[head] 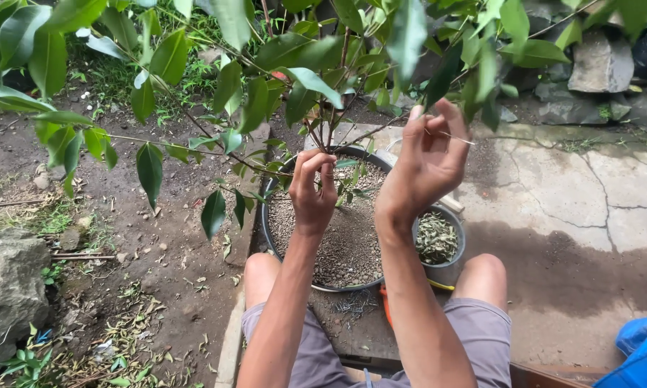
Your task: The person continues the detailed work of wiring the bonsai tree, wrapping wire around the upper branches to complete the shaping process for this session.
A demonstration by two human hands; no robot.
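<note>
Knees astride the pot (295,269), both hands raised among the twigs.

My left hand (313,192) curls shut around a thin branch (287,174) above the gravel; my right hand (430,162) pinches a fine wire (454,136) beside a higher twig, just under the leaves (287,79). Risk, in my judgement: pulling hard could snap the slender branch, or the wire could slip into the small bowl (438,241) below.

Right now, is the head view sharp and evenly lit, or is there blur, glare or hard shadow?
Head view: soft, even daylight, no glare; a broad dim shadow on the cracked concrete. The leaves nearest the lens are blurred; both the left hand and right hand and the gravel-filled pot look sharp.
</note>
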